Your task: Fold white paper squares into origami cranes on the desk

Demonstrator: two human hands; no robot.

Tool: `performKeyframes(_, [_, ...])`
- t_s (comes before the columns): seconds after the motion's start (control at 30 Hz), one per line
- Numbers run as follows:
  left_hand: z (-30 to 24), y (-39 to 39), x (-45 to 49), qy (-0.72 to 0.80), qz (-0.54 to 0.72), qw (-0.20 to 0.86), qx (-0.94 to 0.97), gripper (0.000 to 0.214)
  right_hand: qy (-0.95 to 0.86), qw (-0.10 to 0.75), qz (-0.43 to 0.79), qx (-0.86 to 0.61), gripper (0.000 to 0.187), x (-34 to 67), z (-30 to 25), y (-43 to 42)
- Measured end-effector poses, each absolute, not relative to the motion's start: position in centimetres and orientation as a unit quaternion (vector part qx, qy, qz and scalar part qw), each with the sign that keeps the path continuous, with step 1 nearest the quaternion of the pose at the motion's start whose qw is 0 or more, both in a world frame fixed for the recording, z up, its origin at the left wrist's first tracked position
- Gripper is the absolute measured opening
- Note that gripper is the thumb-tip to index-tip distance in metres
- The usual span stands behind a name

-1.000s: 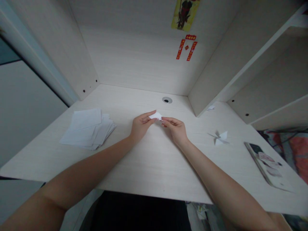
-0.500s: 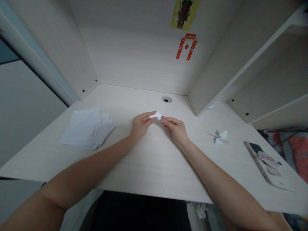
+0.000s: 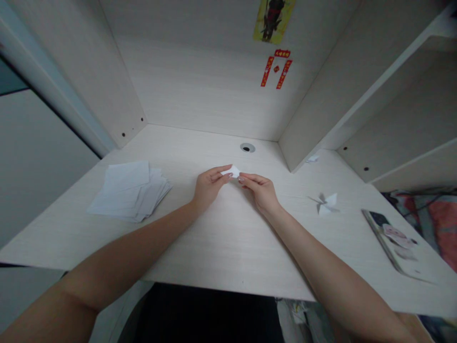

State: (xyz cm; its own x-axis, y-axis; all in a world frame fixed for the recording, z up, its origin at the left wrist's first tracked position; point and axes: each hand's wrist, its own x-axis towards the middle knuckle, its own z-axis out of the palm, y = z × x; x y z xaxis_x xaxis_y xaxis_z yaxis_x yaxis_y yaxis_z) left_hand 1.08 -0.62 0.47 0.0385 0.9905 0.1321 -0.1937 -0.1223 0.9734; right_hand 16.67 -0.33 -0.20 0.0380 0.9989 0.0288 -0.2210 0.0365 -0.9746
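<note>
A small folded white paper piece (image 3: 233, 171) sits between my two hands over the middle of the pale wooden desk (image 3: 221, 238). My left hand (image 3: 209, 186) pinches its left side with thumb and forefinger. My right hand (image 3: 260, 190) pinches its right side, fingers pressed together. Both forearms reach in from the near edge of the desk.
A loose pile of white paper sheets (image 3: 130, 190) lies at the left. A finished white paper crane (image 3: 325, 203) stands at the right, with a phone (image 3: 394, 240) beyond it near the right edge. A cable hole (image 3: 247, 147) is at the back, a shelf unit (image 3: 360, 114) on the right.
Almost nothing has moved. Both hands keep their pinch on the small paper piece; my right fingertips have shifted very slightly toward the left hand.
</note>
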Motion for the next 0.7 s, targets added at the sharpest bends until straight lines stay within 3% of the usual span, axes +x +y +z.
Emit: performKeyframes(0.7, [0.80,-0.60,0.97,0.414,0.583,0.513,0.474,0.045,-0.415,0.583,0.546,-0.436,0.021,16.84,-0.25,-0.14])
